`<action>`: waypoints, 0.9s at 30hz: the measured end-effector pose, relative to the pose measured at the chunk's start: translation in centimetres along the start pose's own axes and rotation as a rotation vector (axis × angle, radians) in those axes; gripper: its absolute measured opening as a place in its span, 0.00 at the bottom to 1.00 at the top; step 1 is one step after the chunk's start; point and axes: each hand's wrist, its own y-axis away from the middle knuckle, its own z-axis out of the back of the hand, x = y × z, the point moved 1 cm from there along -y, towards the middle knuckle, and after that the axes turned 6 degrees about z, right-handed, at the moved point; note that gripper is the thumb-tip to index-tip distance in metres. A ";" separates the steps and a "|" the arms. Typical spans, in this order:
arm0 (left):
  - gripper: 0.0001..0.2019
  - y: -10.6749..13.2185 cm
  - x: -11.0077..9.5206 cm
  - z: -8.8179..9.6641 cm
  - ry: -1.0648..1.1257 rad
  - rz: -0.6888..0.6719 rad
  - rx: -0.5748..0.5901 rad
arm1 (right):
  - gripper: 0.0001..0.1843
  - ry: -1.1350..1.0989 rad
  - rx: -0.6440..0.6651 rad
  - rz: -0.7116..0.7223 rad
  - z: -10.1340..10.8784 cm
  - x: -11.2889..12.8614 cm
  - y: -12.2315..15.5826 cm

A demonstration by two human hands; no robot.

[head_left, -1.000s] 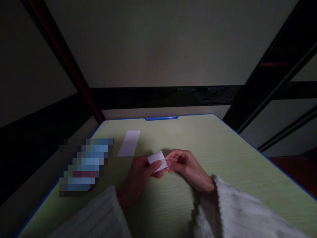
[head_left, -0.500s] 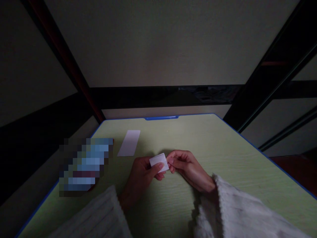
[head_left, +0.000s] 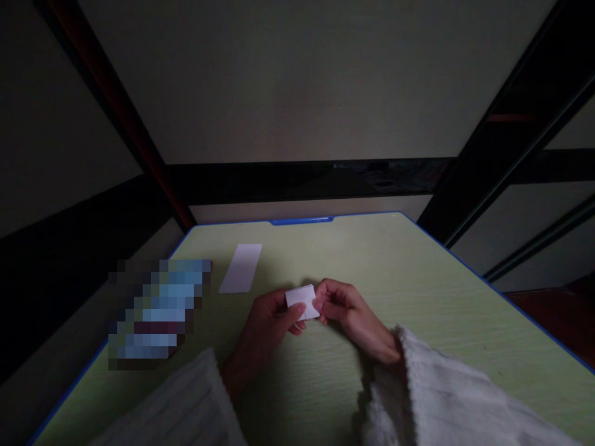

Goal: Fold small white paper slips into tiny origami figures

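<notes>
White folded paper slip [head_left: 302,301] pinched between left hand [head_left: 266,327] and right hand [head_left: 349,314] over green tabletop [head_left: 427,291]; apparently mid-fold.

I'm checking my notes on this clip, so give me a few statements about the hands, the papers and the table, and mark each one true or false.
1. The left hand and right hand both hold the small folded paper. True.
2. The flat white slip lies to the right of the hands. False: it lies on the table to their left and farther away.
3. The table has a green top and a blue edge. True.
4. The sleeves are black. False: they are pale and fluffy.
5. The flat white slip touches the left hand. False: bare table shows between them.
</notes>
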 end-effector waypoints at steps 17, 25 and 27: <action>0.07 0.2 -0.5 -0.1 -0.026 0.001 -0.042 | 0.14 0.020 0.044 -0.022 -0.5 0.3 0.0; 0.08 0.3 -0.4 0.1 -0.077 -0.007 -0.014 | 0.08 -0.096 -0.062 0.049 -0.2 0.5 0.1; 0.08 0.3 -0.5 0.0 -0.065 -0.002 -0.017 | 0.09 -0.138 -0.065 0.061 -0.1 0.4 0.0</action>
